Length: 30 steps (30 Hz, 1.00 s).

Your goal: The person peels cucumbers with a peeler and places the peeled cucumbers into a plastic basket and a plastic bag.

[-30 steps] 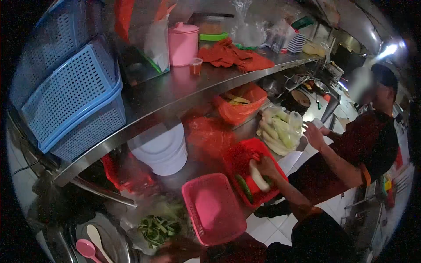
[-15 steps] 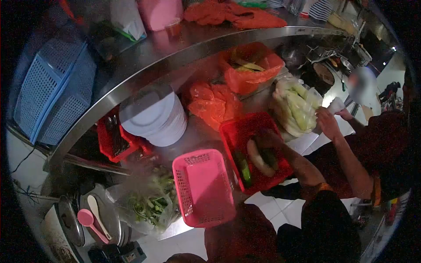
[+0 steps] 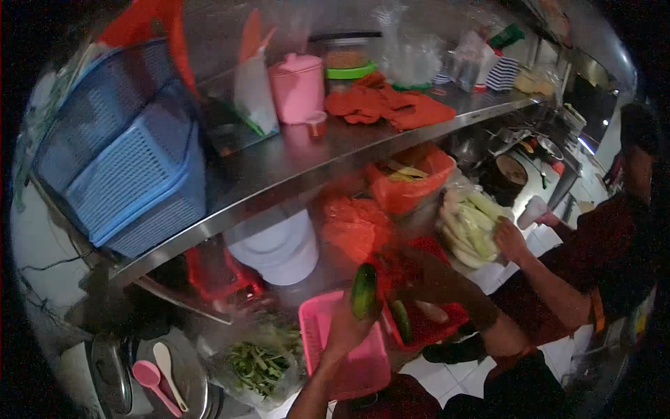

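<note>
My left hand (image 3: 345, 322) is wrapped round a dark green cucumber (image 3: 363, 290), which it holds upright over a pink plastic basket (image 3: 375, 363). To its right, my right hand (image 3: 417, 271) is smeared by motion above the far part of a red basket (image 3: 457, 322); its fingers and anything in them cannot be made out. A second green cucumber (image 3: 401, 321) and a pale, long vegetable (image 3: 433, 311) lie in the red basket.
A co-worker's hand (image 3: 513, 241) touches a clear bag of pale green vegetables (image 3: 471, 227) at right. Stacked white plates (image 3: 279, 251) stand under the steel shelf edge (image 3: 279, 192). Leafy greens (image 3: 255, 366) sit in a bag at left, near a pink ladle (image 3: 148, 375).
My left hand has come into view holding a cucumber. My right hand has left the pale vegetable and moved toward the basket's far part. The view has shifted, showing more shelf.
</note>
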{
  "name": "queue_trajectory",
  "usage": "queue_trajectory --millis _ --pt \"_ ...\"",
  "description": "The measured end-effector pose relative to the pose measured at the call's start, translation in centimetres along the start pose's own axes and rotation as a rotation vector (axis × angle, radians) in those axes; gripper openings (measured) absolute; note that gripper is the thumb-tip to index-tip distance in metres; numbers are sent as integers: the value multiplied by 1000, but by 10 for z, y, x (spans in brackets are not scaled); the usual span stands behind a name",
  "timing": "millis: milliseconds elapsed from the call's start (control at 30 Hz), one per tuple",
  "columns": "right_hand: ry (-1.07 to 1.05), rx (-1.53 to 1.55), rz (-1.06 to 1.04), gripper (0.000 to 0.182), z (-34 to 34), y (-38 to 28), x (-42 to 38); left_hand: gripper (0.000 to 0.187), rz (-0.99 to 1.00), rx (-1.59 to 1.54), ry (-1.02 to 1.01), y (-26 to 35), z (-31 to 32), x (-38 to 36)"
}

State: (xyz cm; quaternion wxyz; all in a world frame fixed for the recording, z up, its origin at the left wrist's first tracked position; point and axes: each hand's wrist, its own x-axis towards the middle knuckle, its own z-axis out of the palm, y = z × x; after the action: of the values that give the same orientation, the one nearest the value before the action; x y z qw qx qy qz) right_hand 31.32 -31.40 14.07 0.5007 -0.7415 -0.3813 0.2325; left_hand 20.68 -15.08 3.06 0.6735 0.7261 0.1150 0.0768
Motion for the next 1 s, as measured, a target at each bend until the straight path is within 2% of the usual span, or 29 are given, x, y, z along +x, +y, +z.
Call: queue_trajectory --millis 67,133,167,267,300,333,400,433,467,500,567,600,667,733,800,833,900,933,967,1000 --pt "-66 -75 288 73 14 -24 -5 22 -44 -40 10 3 -35 -42" --pt "-162 -90 333 73 44 -18 -2 23 -86 16 119 5 -66 -84" --pt "-175 14 227 71 62 -11 2 24 -124 58 182 7 -80 -103" --pt "-167 886 380 63 125 56 12 28 -256 34 314 20 -118 -150" --pt "-249 599 362 45 141 58 24 34 -382 9 231 9 -138 -164" --pt "-239 494 339 37 155 53 29 34 -394 7 264 6 -145 -178" --pt "-218 282 298 30 186 12 46 40 -225 -218 496 18 -150 -201" --pt "-281 12 52 26 196 -4 53 41 -100 74 511 -12 -160 -211" --pt "-336 -257 -196 22 207 -16 60 41 -109 64 520 -13 -167 -219" --pt "-347 -261 -189 22 218 -29 70 40 -122 139 469 -13 -174 -226" --pt "-421 -546 -842 19 241 -49 86 39 -145 201 410 -17 -182 -236" --pt "-432 -547 -830 19 253 -55 92 38 -166 199 421 -21 -184 -241" --pt "-386 -476 -1151 22 279 -63 99 37 -190 191 424 -23 -190 -246" --pt "-367 -372 -1054 21 297 -63 95 38 -266 274 409 -18 -195 -248" --pt "-589 -567 -819 22 303 -61 93 38 -262 233 386 -29 -201 -256" --pt "-591 -569 -816 22 306 -59 95 39 -254 205 368 -35 -202 -260" --pt "-370 -464 -1116 27 315 -44 102 38 -284 137 368 -57 -198 -269" --pt "-363 -466 -1117 27 322 -22 112 38 -307 76 366 -66 -198 -272" --pt "-203 -456 -1137 27 330 10 121 38 -307 82 359 -66 -199 -274" --pt "-123 -449 -1149 26 328 16 125 34 -325 -81 337 -66 -203 -277"
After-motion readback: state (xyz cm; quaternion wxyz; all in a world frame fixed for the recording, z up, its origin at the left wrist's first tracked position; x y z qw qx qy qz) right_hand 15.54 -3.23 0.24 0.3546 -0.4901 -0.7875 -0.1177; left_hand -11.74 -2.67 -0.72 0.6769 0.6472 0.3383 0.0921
